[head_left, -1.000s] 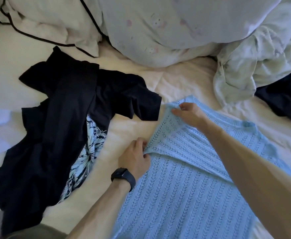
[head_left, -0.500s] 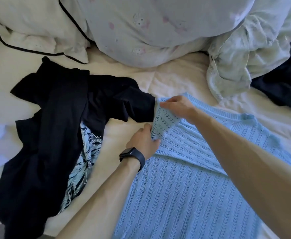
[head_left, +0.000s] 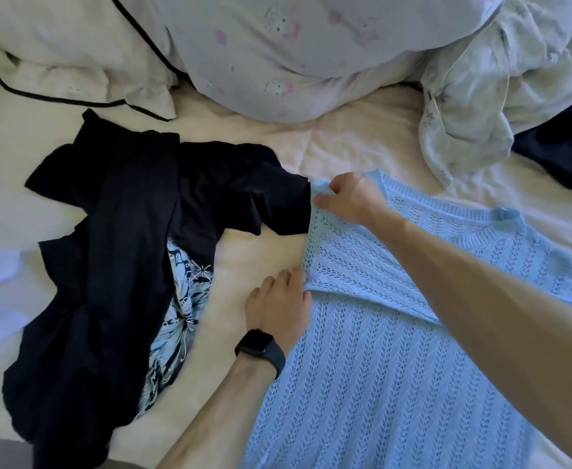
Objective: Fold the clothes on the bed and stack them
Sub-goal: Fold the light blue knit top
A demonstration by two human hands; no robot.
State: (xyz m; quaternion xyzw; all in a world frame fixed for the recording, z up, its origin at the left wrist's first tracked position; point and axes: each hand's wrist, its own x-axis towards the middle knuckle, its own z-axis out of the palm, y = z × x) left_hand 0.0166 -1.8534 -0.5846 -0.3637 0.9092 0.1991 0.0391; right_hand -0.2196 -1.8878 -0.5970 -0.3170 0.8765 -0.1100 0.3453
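Both hands on the sweater (head_left: 379,367), are they?

Yes. The right hand (head_left: 352,199) pinches the end of the sleeve (head_left: 345,262) between curled fingers and thumb. The left hand (head_left: 278,304), the one with the watch (head_left: 261,346), grips the knit where the sleeve's fold meets the side of the body.

Where does the rest lie from there?

The sleeve runs straight between the two grips, laid in over the chest. From that line the sweater spreads to the right of both hands and back toward the person, flat on the bed (head_left: 254,252). Its long axis goes from the collar, right of the right hand, down past the left wrist to a hem out of view.

So which hand is nearer what?

Right nearer the collar, left nearer the hem. I'd judge the next fold carries this gripped edge rightward across the body, both hands travelling together.

Anything close on the other side?

A black garment (head_left: 115,265) — its sleeve end sits right by the right hand's fingers, though I can't tell whether it touches the knit. A patterned piece (head_left: 183,299) shows beneath it, left of the left hand. Beyond the right hand lie pillows (head_left: 278,62) and a crumpled pale cloth (head_left: 481,96).
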